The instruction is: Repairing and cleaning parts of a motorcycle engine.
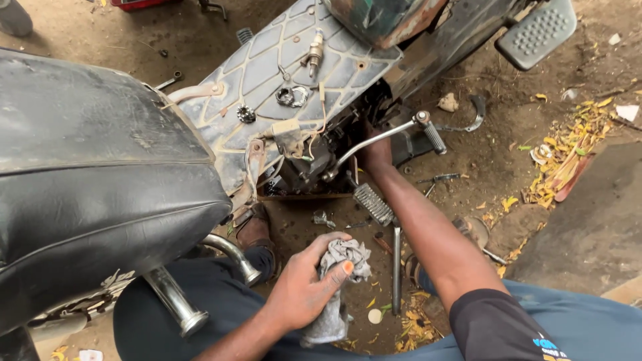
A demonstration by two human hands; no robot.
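Left hand (304,291) clenched; right hand (376,150) reaching forward.

Soft, even daylight, as under cloud or shade, with faint shadows and no clear direction. A dull sheen lies on the black seat (93,174) and the chrome pipe (175,301). Focus is mostly sharp; straight lines bend slightly toward the edges.

Rag (342,257) below engine (309,164) (seemingly)
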